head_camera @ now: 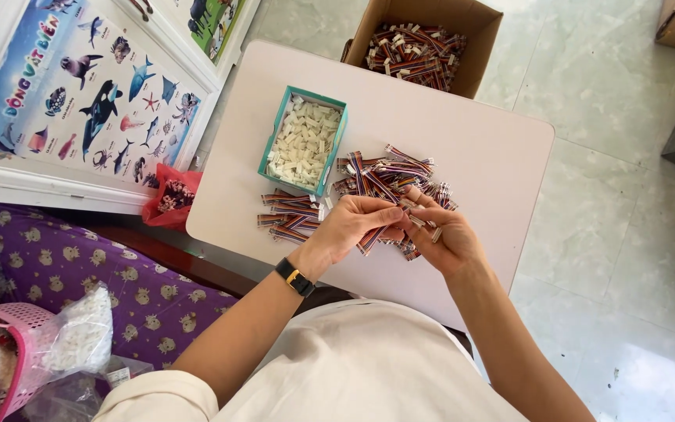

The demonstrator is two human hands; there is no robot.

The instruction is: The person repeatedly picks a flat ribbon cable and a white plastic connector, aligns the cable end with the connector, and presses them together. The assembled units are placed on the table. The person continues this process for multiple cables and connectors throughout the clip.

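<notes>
Both hands are up over the small white table (478,156), working close together. The left hand (353,227), with a black watch (296,277) on its wrist, has its fingers pinched shut on one short rainbow ribbon cable (370,238), which slants down from the fingertips toward the table edge. The right hand (443,238) meets it fingertip to fingertip, fingers curled in around what looks like a small white connector (436,233); it is too small to say exactly how it is gripped. Just beyond the knuckles lies a loose heap of ribbon cables (388,176), far too many and too tangled to count. To the left of that, a tidier row of cables (289,215) lies side by side, roughly five or six, though they overlap. One teal box (341,137) sits behind them, packed with white plastic connectors, uncountable. One cardboard box (474,31) stands at the far edge of the table, full of more ribbon cables. On the floor to the left, one red bag (167,205), and a sea-animal poster (80,86) leaning there. One pink basket (17,320) at the near left.
</notes>
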